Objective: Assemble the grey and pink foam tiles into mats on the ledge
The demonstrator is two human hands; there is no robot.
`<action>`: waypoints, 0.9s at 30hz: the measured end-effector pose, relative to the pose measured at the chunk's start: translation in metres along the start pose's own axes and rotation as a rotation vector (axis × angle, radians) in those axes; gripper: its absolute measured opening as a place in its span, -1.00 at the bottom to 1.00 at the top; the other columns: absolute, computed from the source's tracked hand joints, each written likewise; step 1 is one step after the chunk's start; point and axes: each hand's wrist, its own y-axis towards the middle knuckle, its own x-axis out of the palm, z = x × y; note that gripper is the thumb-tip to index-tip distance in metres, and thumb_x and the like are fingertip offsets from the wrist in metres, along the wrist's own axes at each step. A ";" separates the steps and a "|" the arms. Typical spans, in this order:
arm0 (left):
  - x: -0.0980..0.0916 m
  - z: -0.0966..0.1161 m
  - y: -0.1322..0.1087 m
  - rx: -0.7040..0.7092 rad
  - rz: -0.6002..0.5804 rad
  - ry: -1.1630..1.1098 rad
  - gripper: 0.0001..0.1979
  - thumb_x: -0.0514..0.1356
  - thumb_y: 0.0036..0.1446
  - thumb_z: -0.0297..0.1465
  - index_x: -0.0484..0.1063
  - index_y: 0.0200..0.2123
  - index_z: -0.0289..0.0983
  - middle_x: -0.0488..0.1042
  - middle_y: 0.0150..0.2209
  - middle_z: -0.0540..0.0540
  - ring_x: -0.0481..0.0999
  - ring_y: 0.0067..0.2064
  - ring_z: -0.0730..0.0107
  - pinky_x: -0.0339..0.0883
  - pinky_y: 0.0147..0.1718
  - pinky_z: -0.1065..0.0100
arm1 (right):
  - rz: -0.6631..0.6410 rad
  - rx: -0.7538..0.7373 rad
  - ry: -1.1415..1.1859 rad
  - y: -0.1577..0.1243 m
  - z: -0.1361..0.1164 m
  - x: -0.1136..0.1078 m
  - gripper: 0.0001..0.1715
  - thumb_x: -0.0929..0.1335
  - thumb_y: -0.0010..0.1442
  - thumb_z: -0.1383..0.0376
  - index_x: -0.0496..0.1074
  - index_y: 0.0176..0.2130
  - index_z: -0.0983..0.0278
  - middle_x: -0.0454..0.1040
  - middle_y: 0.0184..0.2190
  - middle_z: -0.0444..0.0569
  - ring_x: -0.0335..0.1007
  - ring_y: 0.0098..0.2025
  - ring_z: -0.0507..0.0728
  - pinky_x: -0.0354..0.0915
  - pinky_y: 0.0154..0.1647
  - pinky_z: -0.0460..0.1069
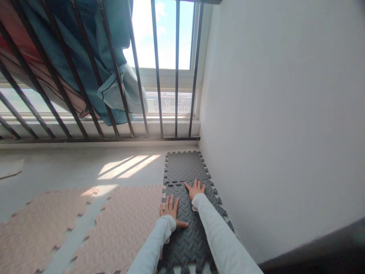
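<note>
A dark grey foam mat tile with jagged interlocking edges lies on the floor along the wall, under both of my hands. Beyond it a second dark grey foam tile touches its far edge, with a thin dark seam between them. My left hand rests flat with fingers spread at the left edge of the nearer tile, where a pink foam tile adjoins. Close to the seam, my right hand presses down, fingers spread. Neither hand grips anything.
Another pink foam tile lies further left, with a strip of pale floor between. A white wall rises close on the right. Ahead stand dark metal railings, with blue and pink cloth hanging behind them before a window.
</note>
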 end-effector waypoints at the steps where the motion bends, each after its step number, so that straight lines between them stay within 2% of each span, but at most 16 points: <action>1: 0.000 0.000 0.000 0.000 0.000 -0.003 0.16 0.15 -0.41 0.12 -0.32 0.23 -0.15 -0.48 0.27 -0.05 -0.53 0.26 0.10 -0.53 0.16 -0.06 | -0.007 -0.019 0.010 0.000 0.000 0.000 -0.43 0.03 0.23 0.34 -0.10 0.17 -0.11 -0.26 0.27 0.03 -0.33 0.27 0.29 -0.22 0.07 0.40; 3: 0.001 -0.001 0.001 0.005 0.004 -0.009 0.16 0.14 -0.41 0.12 -0.31 0.23 -0.15 -0.48 0.27 -0.05 -0.53 0.26 0.11 -0.54 0.16 -0.06 | -0.007 -0.069 0.018 0.000 -0.002 0.002 -0.40 0.01 0.22 0.39 -0.13 0.20 -0.02 -0.30 0.28 0.01 -0.37 0.27 0.25 -0.22 0.09 0.39; 6: 0.001 -0.001 0.001 0.013 0.010 -0.014 0.16 0.15 -0.41 0.12 -0.31 0.23 -0.15 -0.48 0.27 -0.06 -0.52 0.26 0.10 -0.53 0.16 -0.06 | 0.016 -0.118 0.000 0.000 -0.005 0.004 -0.39 0.01 0.21 0.41 -0.13 0.22 0.09 -0.24 0.27 0.04 -0.36 0.27 0.21 -0.24 0.12 0.37; 11: 0.000 0.000 0.000 0.005 -0.015 0.008 0.18 0.13 -0.42 0.15 -0.33 0.23 -0.16 -0.49 0.27 -0.06 -0.54 0.25 0.09 -0.51 0.16 -0.05 | 0.132 -0.090 -0.011 -0.003 -0.020 0.011 -0.40 0.05 0.23 0.32 -0.21 0.21 -0.05 -0.12 0.24 0.16 -0.21 0.24 0.30 -0.22 0.06 0.41; 13: -0.001 0.000 0.000 0.006 -0.021 0.025 0.16 0.10 -0.40 0.16 -0.34 0.23 -0.16 -0.49 0.27 -0.06 -0.54 0.25 0.10 -0.51 0.16 -0.06 | 0.155 -0.088 -0.010 -0.004 -0.027 0.016 -0.43 0.04 0.23 0.28 -0.17 0.20 -0.08 -0.12 0.24 0.18 -0.19 0.24 0.32 -0.21 0.06 0.40; 20: -0.002 -0.001 -0.001 0.017 -0.019 0.022 0.12 0.07 -0.36 0.16 -0.34 0.23 -0.15 -0.50 0.27 -0.08 -0.54 0.26 0.15 -0.55 0.15 -0.06 | 0.139 -0.105 0.014 -0.001 -0.033 0.016 -0.44 0.05 0.21 0.31 -0.04 0.18 -0.02 -0.20 0.26 0.09 -0.28 0.25 0.34 -0.16 0.04 0.41; 24: 0.000 -0.002 0.000 0.024 -0.009 0.012 0.13 0.07 -0.36 0.16 -0.33 0.23 -0.17 -0.48 0.27 -0.09 -0.52 0.26 0.14 -0.54 0.15 -0.07 | 0.164 -0.217 0.010 0.000 -0.036 0.011 -0.43 0.09 0.18 0.34 0.03 0.18 0.19 -0.10 0.24 0.11 -0.21 0.24 0.30 -0.17 0.10 0.38; 27: 0.004 -0.001 0.002 0.003 0.008 0.034 0.06 0.06 -0.30 0.12 -0.25 0.23 -0.18 -0.45 0.28 -0.08 -0.49 0.27 0.14 -0.48 0.16 -0.05 | 0.202 -0.364 0.007 0.001 -0.045 0.012 -0.42 0.06 0.16 0.41 0.02 0.18 0.33 -0.03 0.22 0.09 -0.18 0.25 0.13 -0.19 0.21 0.19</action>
